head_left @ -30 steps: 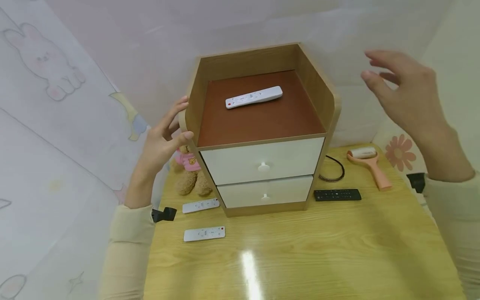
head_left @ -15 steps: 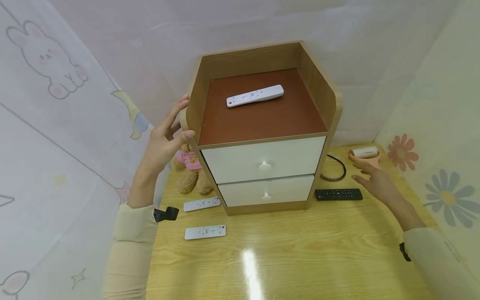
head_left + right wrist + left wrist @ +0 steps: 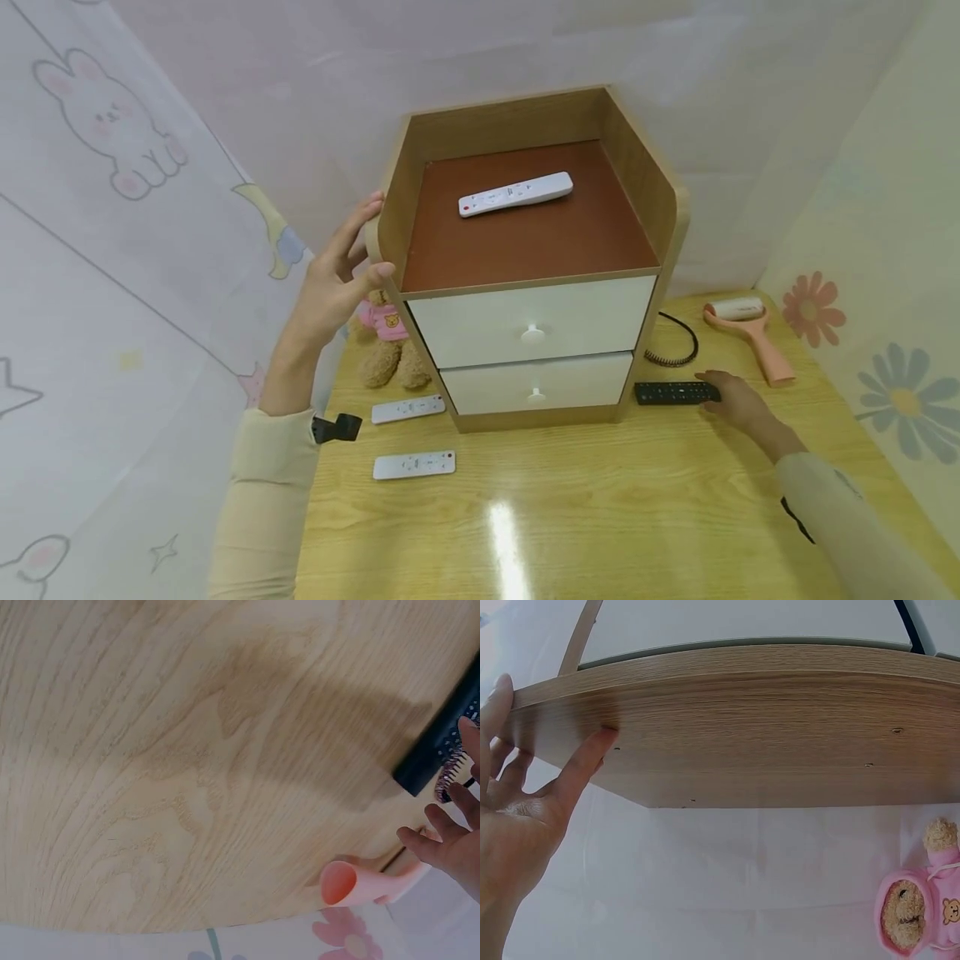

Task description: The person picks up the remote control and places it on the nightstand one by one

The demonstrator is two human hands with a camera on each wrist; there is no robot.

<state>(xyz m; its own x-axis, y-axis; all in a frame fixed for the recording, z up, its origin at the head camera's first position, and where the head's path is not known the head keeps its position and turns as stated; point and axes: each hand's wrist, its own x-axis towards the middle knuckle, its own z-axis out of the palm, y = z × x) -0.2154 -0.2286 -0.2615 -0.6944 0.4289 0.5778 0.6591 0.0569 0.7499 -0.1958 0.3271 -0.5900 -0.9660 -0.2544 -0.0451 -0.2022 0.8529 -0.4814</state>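
Note:
My left hand (image 3: 326, 298) rests against the left side panel of a small wooden cabinet (image 3: 525, 292) with two white drawers. In the left wrist view its fairly straight fingers touch the panel's outer face and edge. My right hand (image 3: 738, 406) is at the right end of a black remote control (image 3: 667, 393) lying on the table. The right wrist view shows its fingers spread, with the thumb over the remote (image 3: 439, 742); it does not look gripped. A white remote control (image 3: 516, 195) lies on the cabinet's brown top shelf.
Two more white remotes, one nearer the cabinet (image 3: 408, 408) and one in front (image 3: 414, 465), lie left on the wooden table (image 3: 600, 508). A teddy bear (image 3: 388, 325) in pink sits behind. A coiled black cord (image 3: 675, 360) and an orange lint roller (image 3: 757, 333) lie at the right.
My right hand has come down from the raised position at the right, past the lint roller, to the black remote's right end. My left hand stays at the cabinet's side.

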